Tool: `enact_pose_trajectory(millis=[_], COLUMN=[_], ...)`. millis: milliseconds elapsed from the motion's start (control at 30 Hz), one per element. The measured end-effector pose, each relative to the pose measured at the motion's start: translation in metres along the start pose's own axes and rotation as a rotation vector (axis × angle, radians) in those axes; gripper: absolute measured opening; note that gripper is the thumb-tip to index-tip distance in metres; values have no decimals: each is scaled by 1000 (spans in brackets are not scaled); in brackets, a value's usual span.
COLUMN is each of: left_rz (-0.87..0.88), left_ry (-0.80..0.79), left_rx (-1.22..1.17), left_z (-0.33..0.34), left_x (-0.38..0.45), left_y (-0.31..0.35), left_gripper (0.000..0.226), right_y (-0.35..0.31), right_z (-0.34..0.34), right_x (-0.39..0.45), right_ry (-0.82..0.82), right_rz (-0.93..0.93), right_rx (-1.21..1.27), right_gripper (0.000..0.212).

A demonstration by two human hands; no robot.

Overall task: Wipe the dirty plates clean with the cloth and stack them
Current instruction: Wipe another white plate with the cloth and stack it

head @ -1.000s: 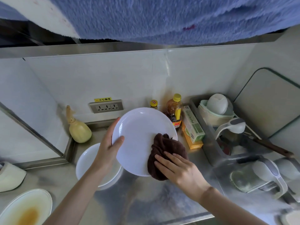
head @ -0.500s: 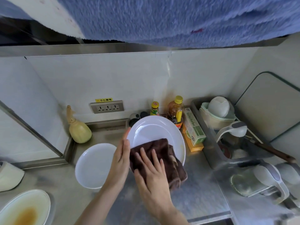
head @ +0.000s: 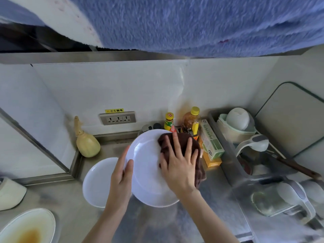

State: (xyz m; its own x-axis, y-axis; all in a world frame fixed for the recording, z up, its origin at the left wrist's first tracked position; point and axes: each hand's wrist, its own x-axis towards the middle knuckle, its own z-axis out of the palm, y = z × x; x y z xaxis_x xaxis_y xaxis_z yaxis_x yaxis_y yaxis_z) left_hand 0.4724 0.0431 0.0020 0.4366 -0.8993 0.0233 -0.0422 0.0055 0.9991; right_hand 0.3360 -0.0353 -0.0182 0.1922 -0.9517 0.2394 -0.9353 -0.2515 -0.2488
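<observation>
Head view — round glossy white plate [head: 149, 172] under crumpled brown cloth [head: 177, 142].

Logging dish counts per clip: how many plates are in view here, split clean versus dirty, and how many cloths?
Clean white plates: 2, the held plate and the plate on the counter
Dirty plates: 1, the stained plate
Brown cloth: 1
Total: 4

A home kitchen: steel counter [head: 73, 204], sauce bottles [head: 191, 121], dish rack [head: 226, 155].
</observation>
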Motion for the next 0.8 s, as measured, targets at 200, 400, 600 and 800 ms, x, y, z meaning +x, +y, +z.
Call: enact_pose_trajectory(millis=[200,400,600,800], left_rz=[-20,-28,-183,-243], left_ry=[70,194,386,185], left_rx=[18,38,-130,-291], left_z=[0,8,3,-20], left_x=[6,8,-3,-19], left_y=[3,-11,-35,-45], left_gripper=[40,40,44,67], right_y=[16,-29,-62,-64], right_z=[10,19,36,40], right_x=[-18,-68,-81,-62], right_ry=[-94,-90,15,189], right_rz=[34,245,311,630], right_rx=[217,599,935,1061], right_gripper=[71,54,39,44])
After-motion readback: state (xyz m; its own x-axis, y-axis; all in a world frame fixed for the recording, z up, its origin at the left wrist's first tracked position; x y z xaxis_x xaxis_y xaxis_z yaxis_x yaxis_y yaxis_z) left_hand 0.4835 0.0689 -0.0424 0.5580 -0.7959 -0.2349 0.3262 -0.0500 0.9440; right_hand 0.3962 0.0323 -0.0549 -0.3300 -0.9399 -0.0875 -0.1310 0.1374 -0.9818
